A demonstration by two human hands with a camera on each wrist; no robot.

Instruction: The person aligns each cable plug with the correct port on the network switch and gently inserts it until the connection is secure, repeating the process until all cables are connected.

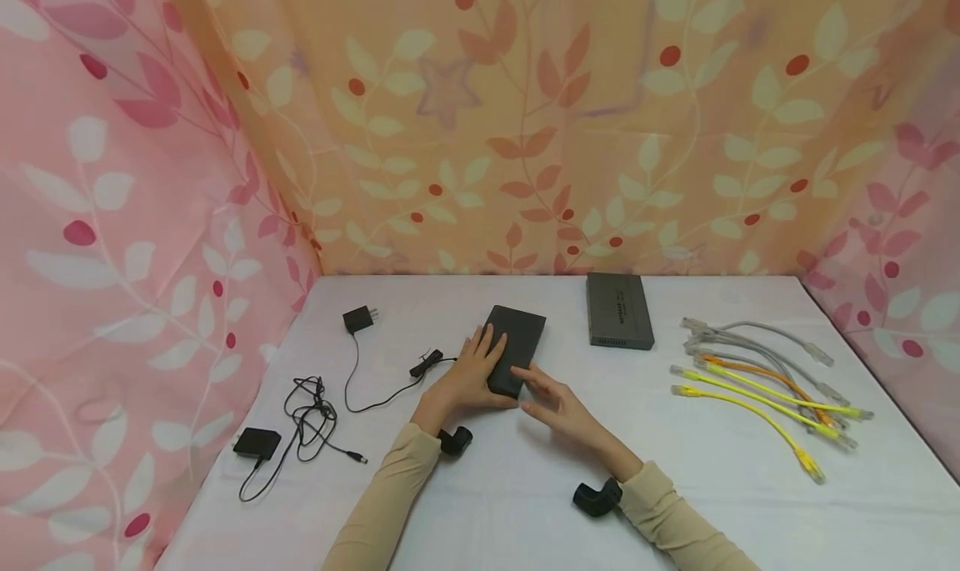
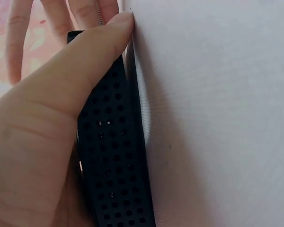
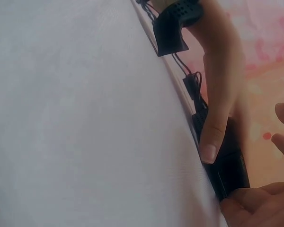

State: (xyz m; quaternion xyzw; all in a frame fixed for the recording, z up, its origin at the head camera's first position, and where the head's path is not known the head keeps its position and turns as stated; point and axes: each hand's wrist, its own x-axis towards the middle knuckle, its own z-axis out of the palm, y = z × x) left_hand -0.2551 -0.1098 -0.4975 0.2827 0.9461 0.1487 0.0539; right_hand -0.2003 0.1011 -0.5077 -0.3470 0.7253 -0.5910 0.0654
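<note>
A black box-shaped network switch (image 1: pixel 525 329) lies tilted on the table in the head view. My left hand (image 1: pixel 471 378) grips it from the left, fingers spread over its top and thumb along the near side. Rows of round holes on that switch's side (image 2: pixel 116 142) show beside the thumb in the left wrist view. At the near right corner my right hand (image 1: pixel 561 408) has its index finger against the edge, with a gap between index and thumb. A thin cable (image 1: pixel 382 400) runs from a black power adapter (image 1: pixel 358 319) towards the switch's left side, its end hidden by my left hand.
A second, dark grey switch (image 1: pixel 619 311) sits at the back. Several grey, orange and yellow network cables (image 1: pixel 757 404) lie on the right. Another power adapter (image 1: pixel 257 443) with a tangled cord (image 1: pixel 311 417) is at the left. Patterned curtains (image 1: pixel 480 137) enclose the table (image 1: pixel 510 504).
</note>
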